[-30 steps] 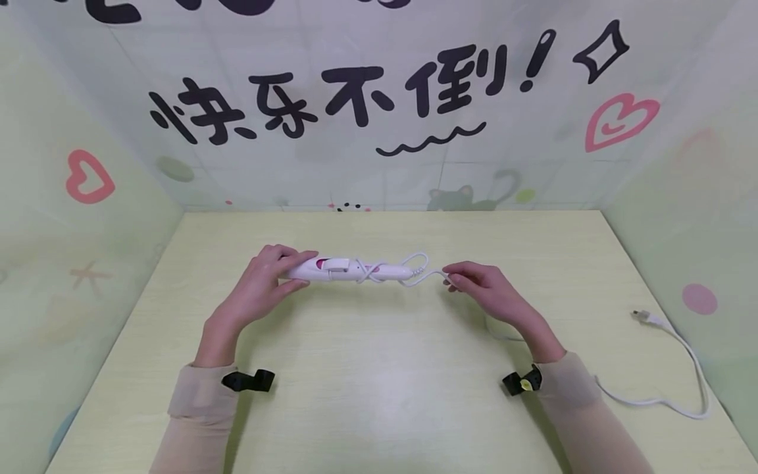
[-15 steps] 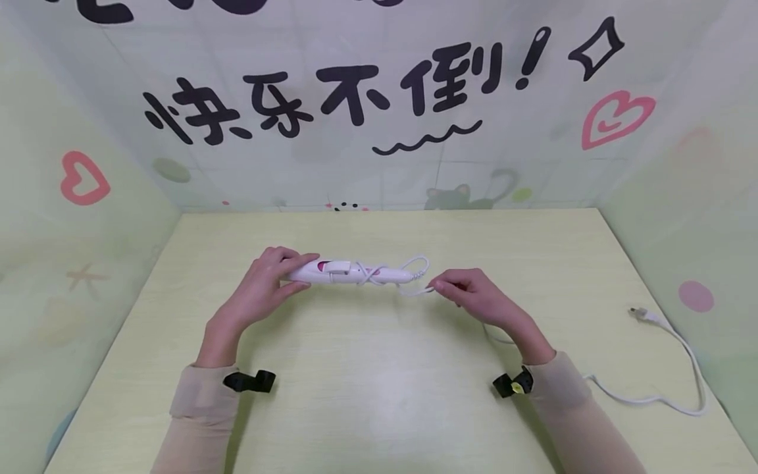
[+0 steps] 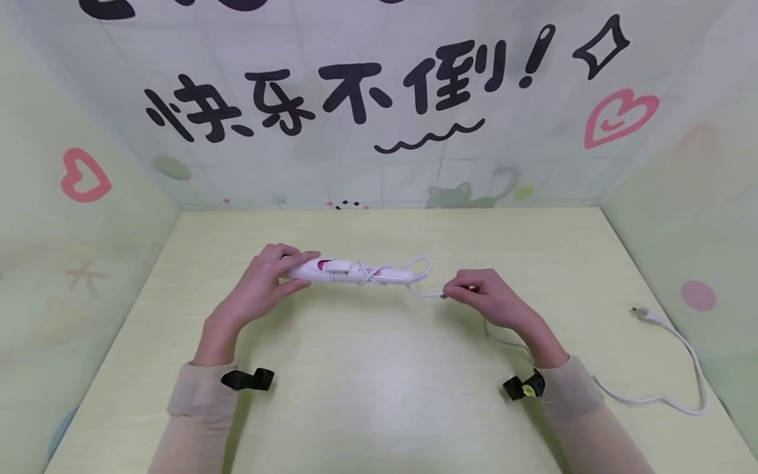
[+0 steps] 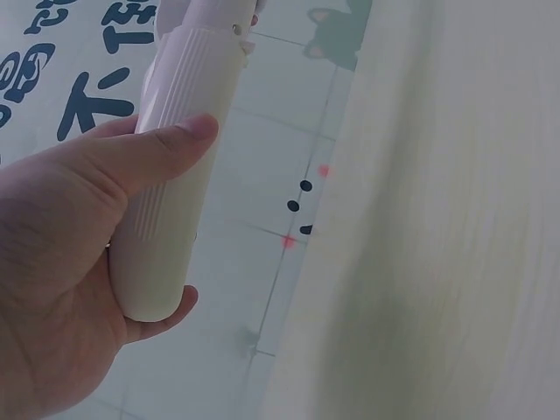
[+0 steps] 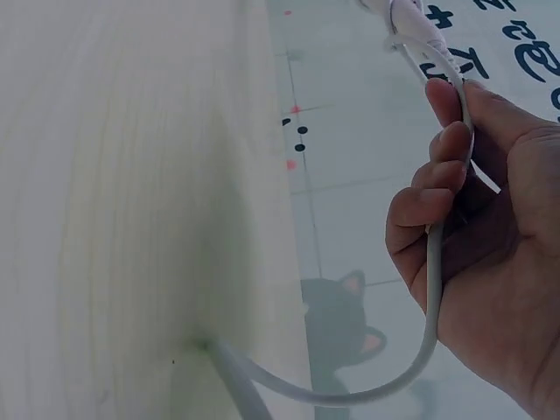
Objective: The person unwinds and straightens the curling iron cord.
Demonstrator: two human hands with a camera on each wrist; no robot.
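Head view: a white wand (image 3: pixel 343 277) with pink marks is held level above the table (image 3: pixel 379 368), left of the middle and towards the far side, its length running left to right. The left hand (image 3: pixel 256 282) has its grip closed round the wand's left end; in the left wrist view the thumb lies across a ribbed face, and the rounded butt shows below it.

White cord (image 5: pixel 434 271) is crossed round the right half of the wand and makes a small loop at its right end. The right hand (image 3: pixel 487 295), right of the wand and apart from it, has its grip pinching the cord between thumb and forefinger, the other fingers curled. From there the cord runs down past the palm, under the right forearm, and on to the plug (image 3: pixel 650 316), which lies on the table near the right wall (image 3: pixel 669 243).
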